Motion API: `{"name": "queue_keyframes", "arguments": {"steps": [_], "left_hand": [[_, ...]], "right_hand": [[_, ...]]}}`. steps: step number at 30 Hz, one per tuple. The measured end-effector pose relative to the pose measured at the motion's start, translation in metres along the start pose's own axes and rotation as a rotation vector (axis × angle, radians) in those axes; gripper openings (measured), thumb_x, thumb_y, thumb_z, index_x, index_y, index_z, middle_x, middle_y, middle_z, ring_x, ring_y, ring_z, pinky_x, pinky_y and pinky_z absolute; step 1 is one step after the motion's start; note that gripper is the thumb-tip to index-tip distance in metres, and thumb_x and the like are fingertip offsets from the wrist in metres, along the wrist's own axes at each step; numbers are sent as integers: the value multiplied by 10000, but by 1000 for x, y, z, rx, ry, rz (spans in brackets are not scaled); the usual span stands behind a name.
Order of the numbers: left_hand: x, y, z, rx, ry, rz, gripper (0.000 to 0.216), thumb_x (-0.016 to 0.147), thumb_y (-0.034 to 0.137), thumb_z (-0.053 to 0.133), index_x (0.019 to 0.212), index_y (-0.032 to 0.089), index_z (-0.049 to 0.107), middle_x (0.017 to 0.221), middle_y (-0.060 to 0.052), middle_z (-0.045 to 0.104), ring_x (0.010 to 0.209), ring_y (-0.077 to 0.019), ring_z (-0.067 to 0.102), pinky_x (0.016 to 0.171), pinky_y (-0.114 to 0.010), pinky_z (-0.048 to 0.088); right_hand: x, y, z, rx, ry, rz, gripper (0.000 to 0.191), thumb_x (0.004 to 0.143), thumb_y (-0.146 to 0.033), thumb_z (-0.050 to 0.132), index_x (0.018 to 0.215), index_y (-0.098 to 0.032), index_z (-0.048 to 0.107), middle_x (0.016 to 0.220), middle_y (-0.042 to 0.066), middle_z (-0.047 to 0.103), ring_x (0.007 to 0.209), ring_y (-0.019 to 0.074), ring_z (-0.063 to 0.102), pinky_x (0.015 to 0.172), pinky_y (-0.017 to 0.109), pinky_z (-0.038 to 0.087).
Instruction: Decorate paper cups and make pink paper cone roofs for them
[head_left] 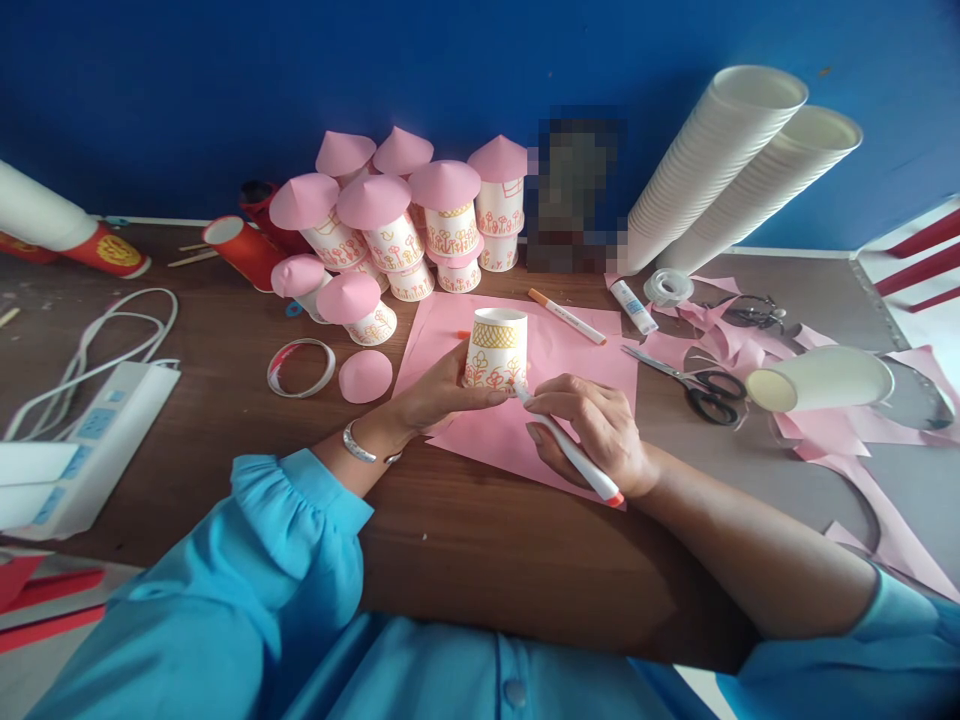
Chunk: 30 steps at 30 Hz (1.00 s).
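Observation:
My left hand (442,390) holds a small white paper cup (498,345) by its lower left side, mouth up. A yellow lattice band runs below the cup's rim, with orange and yellow flowers drawn underneath. In my right hand (592,425) is a white marker (574,455) with an orange end; its tip meets the lower right of the cup. Beneath both hands lie pink paper sheets (435,330). A second marker (568,317) with an orange cap rests on the paper behind the cup.
Decorated cups with pink cone roofs (375,202) stand at the back. To the right are scissors (686,380), a glue stick (634,305), a tape roll (669,287), pink scraps, a cup on its side (821,378) and tall cup stacks (712,165). A power strip (112,440) lies left.

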<state>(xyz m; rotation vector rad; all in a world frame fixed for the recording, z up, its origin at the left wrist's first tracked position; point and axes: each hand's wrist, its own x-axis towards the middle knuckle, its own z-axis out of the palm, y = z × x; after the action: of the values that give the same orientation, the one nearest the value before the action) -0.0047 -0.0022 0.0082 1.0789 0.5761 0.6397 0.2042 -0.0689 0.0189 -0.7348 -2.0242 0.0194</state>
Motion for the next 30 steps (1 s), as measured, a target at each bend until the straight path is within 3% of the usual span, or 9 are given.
{"name": "queue_keyframes", "arguments": {"steps": [30], "left_hand": [[0, -2, -5, -3, -52, 20, 446, 756, 307, 893, 1130, 167, 694, 1026, -69, 741, 987, -222, 686, 937, -370, 525]], "right_hand": [[0, 0, 0, -26, 8, 10, 198, 932, -123, 603, 1110, -200, 568, 828, 51, 695, 680, 183, 694, 579, 291, 571]]}}
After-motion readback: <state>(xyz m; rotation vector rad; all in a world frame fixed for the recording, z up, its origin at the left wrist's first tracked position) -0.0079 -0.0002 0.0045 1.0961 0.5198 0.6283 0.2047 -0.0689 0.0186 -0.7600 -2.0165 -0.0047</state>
